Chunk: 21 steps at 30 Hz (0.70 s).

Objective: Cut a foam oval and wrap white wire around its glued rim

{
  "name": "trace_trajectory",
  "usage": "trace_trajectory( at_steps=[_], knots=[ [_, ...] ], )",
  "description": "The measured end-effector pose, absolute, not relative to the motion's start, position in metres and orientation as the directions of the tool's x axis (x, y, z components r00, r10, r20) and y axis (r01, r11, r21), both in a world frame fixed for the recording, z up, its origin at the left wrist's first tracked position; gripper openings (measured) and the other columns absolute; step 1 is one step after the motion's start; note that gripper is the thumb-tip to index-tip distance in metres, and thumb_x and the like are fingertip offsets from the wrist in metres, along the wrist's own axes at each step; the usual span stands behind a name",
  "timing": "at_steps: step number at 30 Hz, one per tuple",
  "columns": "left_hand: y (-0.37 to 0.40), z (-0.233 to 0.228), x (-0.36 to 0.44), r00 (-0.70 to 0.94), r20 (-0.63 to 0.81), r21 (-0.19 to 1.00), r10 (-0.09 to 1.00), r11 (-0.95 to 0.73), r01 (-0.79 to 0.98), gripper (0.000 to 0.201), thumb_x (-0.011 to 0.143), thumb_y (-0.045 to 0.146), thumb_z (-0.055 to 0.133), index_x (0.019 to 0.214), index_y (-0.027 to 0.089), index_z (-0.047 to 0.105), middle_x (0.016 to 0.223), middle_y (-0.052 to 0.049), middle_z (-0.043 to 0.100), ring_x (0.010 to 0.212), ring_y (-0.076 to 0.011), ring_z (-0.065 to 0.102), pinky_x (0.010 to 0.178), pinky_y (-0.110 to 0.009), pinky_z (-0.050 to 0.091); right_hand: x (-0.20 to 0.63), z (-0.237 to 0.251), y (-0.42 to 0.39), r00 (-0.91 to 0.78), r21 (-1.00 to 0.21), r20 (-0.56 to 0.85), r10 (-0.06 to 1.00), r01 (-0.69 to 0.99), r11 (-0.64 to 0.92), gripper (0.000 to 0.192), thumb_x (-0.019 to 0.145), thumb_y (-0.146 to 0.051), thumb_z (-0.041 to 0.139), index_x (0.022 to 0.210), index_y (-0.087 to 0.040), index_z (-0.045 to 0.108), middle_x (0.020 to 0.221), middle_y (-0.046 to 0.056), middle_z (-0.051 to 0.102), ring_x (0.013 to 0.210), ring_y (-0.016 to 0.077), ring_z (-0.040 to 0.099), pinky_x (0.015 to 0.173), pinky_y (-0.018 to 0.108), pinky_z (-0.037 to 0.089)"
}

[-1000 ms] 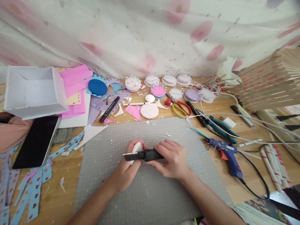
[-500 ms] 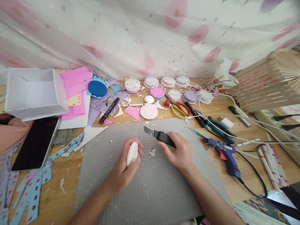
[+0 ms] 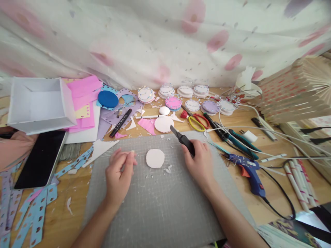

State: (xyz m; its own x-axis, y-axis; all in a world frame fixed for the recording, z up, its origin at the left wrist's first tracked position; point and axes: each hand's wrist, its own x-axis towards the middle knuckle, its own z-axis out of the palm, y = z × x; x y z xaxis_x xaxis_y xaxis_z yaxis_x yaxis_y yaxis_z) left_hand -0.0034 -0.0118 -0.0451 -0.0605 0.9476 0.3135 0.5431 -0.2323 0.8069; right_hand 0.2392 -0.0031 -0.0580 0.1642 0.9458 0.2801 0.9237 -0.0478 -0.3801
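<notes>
While the right hand (image 3: pixel 199 160) grips the utility knife (image 3: pixel 182 139), its long axis runs diagonally, blade end pointing up-left toward the bench's far edge. White foam disc (image 3: pixel 155 158) lies flat on the grey cutting mat (image 3: pixel 160 206), between both hands. Left hand (image 3: pixel 119 174) released, fingers loosely curled, holding nothing.

Just my two bare arms in the shot, no sleeves showing anywhere up to the bottom edge. My left hand (image 3: pixel 118 174) and right hand (image 3: pixel 199 162) have nothing on them: no gloves, rings, watch or bracelets. Nails are short and plain, as far as I can tell.
</notes>
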Motion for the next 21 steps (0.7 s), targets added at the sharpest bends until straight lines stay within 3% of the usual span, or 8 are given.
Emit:
trace_trajectory(
  at_steps=[1, 3, 6, 10, 13, 16, 18, 21],
  knots=[
    [-0.011, -0.045, -0.005, -0.057, 0.337, 0.785, 0.940, -0.247, 0.568, 0.032, 0.093, 0.019, 0.046, 0.061, 0.023, 0.050, 0.052, 0.006, 0.047, 0.073, -0.0163, 0.061, 0.108, -0.044, 0.033, 0.241, -0.059, -0.002, 0.154, -0.322, 0.288, 0.945, 0.945, -0.056, 0.028, 0.090, -0.043, 0.051, 0.094, -0.017, 0.060, 0.088, 0.012, 0.064, 0.082, 0.0299, 0.054, 0.067, 0.038, 0.039],
    [-0.009, -0.043, -0.006, -0.022, 0.368, 0.752, 0.930, -0.284, 0.595, 0.028, 0.091, 0.020, 0.050, 0.063, 0.023, 0.050, 0.065, 0.003, 0.057, 0.079, -0.0176, 0.059, 0.100, -0.043, 0.039, 0.243, -0.060, -0.001, 0.171, -0.254, 0.293, 0.941, 0.962, -0.095, 0.026, 0.087, -0.041, 0.056, 0.090, -0.016, 0.063, 0.094, 0.014, 0.063, 0.086, 0.0325, 0.052, 0.072, 0.043, 0.039],
    [-0.008, -0.042, -0.002, 0.073, 0.376, 0.727, 0.924, -0.342, 0.596, 0.004, 0.084, 0.020, 0.059, 0.087, 0.023, 0.057, 0.102, -0.004, 0.063, 0.101, -0.0215, 0.057, 0.095, -0.041, 0.043, 0.244, -0.059, 0.001, 0.211, -0.294, 0.354, 0.911, 0.950, -0.106, 0.024, 0.085, -0.032, 0.057, 0.102, -0.015, 0.062, 0.104, 0.016, 0.059, 0.093, 0.0342, 0.050, 0.078, 0.049, 0.040],
    [-0.008, -0.049, 0.010, 0.315, 0.286, 0.621, 0.905, -0.425, 0.658, 0.049, 0.079, 0.027, 0.067, 0.124, 0.022, 0.046, 0.129, -0.011, 0.054, 0.122, -0.0279, 0.048, 0.102, -0.047, 0.038, 0.236, -0.051, -0.003, -0.014, -0.467, 0.430, 0.903, 0.852, 0.236, 0.024, 0.087, -0.019, 0.051, 0.109, -0.015, 0.057, 0.106, 0.015, 0.055, 0.098, 0.0293, 0.052, 0.086, 0.047, 0.044],
    [-0.007, -0.055, 0.015, 0.406, 0.239, 0.540, 0.882, -0.469, 0.699, 0.056, 0.079, 0.030, 0.068, 0.128, 0.023, 0.042, 0.125, -0.010, 0.058, 0.119, -0.0294, 0.050, 0.100, -0.049, 0.039, 0.225, -0.048, -0.015, -0.255, -0.532, 0.353, 0.900, 0.737, 0.417, 0.024, 0.090, -0.019, 0.047, 0.112, -0.016, 0.055, 0.109, 0.015, 0.056, 0.104, 0.0267, 0.054, 0.090, 0.043, 0.047],
    [-0.007, -0.053, 0.010, 0.389, 0.255, 0.515, 0.885, -0.465, 0.720, 0.052, 0.080, 0.027, 0.068, 0.126, 0.025, 0.043, 0.120, -0.009, 0.061, 0.112, -0.0284, 0.055, 0.095, -0.047, 0.041, 0.217, -0.054, -0.032, -0.285, -0.519, 0.253, 0.925, 0.766, 0.378, 0.037, 0.093, -0.026, 0.047, 0.128, -0.015, 0.046, 0.132, 0.018, 0.049, 0.124, 0.0288, 0.046, 0.101, 0.048, 0.043],
    [-0.011, -0.047, 0.000, 0.356, 0.275, 0.500, 0.893, -0.449, 0.740, 0.052, 0.081, 0.028, 0.066, 0.127, 0.024, 0.042, 0.122, -0.010, 0.059, 0.112, -0.0291, 0.054, 0.096, -0.048, 0.041, 0.216, -0.063, -0.041, -0.187, -0.462, 0.248, 0.950, 0.839, 0.286, 0.047, 0.094, -0.032, 0.045, 0.135, -0.011, 0.040, 0.146, 0.023, 0.035, 0.136, 0.0337, 0.034, 0.105, 0.054, 0.038],
    [-0.024, -0.035, -0.021, 0.246, 0.298, 0.522, 0.922, -0.373, 0.767, 0.051, 0.082, 0.033, 0.065, 0.126, 0.025, 0.042, 0.123, -0.010, 0.056, 0.115, -0.0292, 0.052, 0.098, -0.047, 0.040, 0.209, -0.073, -0.046, -0.072, -0.412, 0.215, 0.974, 0.898, 0.158, 0.056, 0.094, -0.038, 0.044, 0.137, -0.002, 0.038, 0.151, 0.030, 0.023, 0.141, 0.0390, 0.022, 0.108, 0.059, 0.031]
  ],
)
